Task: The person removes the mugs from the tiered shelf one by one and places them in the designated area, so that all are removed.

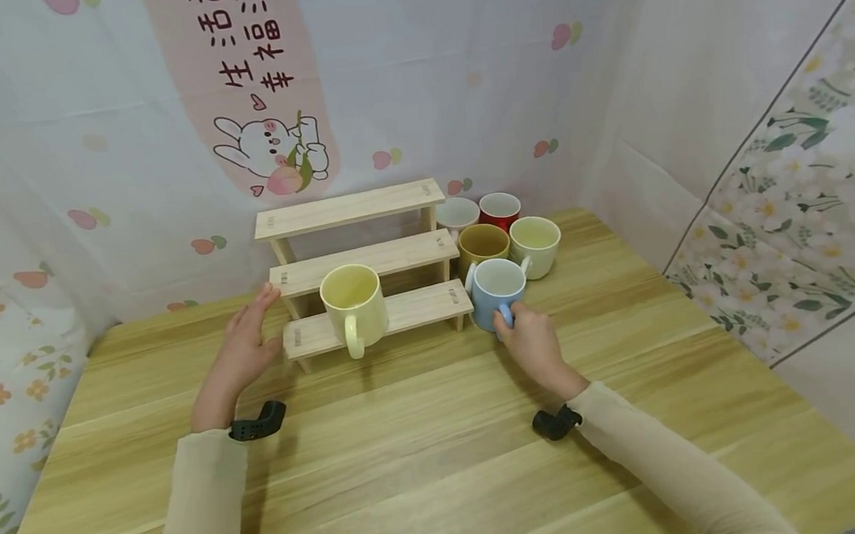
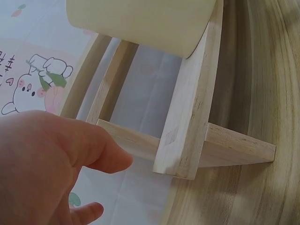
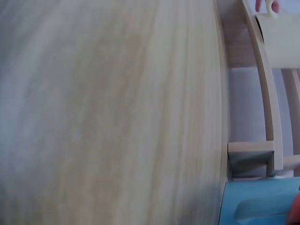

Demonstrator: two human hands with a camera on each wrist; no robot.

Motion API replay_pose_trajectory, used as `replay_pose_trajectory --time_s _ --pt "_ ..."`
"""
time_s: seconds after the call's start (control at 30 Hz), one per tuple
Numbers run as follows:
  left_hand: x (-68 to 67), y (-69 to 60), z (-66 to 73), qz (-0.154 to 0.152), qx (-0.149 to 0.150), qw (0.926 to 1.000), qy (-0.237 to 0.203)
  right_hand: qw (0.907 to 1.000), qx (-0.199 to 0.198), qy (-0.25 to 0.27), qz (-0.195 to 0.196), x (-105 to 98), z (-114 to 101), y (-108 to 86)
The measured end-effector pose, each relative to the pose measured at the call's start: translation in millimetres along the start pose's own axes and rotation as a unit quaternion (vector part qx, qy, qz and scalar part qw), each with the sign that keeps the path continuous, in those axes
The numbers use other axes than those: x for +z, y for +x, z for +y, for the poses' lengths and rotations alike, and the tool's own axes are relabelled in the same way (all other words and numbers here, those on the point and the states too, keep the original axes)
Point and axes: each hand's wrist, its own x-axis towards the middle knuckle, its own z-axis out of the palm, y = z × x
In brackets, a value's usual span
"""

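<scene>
My right hand [image 1: 535, 343] pinches the handle of a light blue mug [image 1: 489, 302], which stands upright beside the right end of a three-step wooden shelf [image 1: 429, 303]. Low in the right wrist view, the blue mug [image 3: 255, 199] and its handle show, with a bit of fingertip at the edge. A pale yellow mug [image 1: 364, 306] sits on the lowest step, its handle facing front. At the shelf's left end, my left hand [image 1: 239, 351] has its fingers extended and holds nothing. In the left wrist view its thumb [image 2: 101, 147] points toward the shelf.
Behind the blue mug stand a mustard mug [image 1: 479, 248], a pale green mug [image 1: 539, 253], a red mug [image 1: 500, 209] and a whitish mug [image 1: 455, 211], close together. A printed curtain [image 1: 505, 93] hangs behind the wooden table [image 1: 408, 445].
</scene>
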Motion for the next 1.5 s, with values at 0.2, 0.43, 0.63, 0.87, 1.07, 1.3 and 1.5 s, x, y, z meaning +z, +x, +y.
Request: replay_pose_trajectory --time_s 0.2,0.43,0.63,0.87,1.07,1.3,1.5 --pt "-1.1 -0.3 2.3 0.005 -0.002 1.0 -0.003 0.9999 -0.012 -0.006 -0.003 1 -4 1.9" --pt "0.8 1.5 0.8 0.005 -0.001 1.0 0.0 0.9972 0.037 0.016 -0.063 2 -9 4.8" --pt "1.1 -0.9 1.3 0.008 -0.003 1.0 0.002 0.9944 0.048 0.023 -0.091 0 -15 5.1" --pt "1.8 -0.7 3.5 -0.004 -0.008 1.0 -0.002 0.9865 0.072 0.025 -0.145 -10 -21 8.1" --pt "0.7 0.0 6.0 -0.002 -0.01 0.9999 -0.002 0.9893 0.066 -0.011 -0.13 -14 -22 10.8" --pt "0.7 -1.8 4.5 -0.004 -0.017 0.9999 0.002 0.9977 0.013 -0.008 -0.067 -21 -30 10.0" --pt "0.3 -0.5 4.9 -0.003 -0.018 0.9998 -0.002 0.9976 -0.034 0.006 -0.059 -22 -53 16.9"
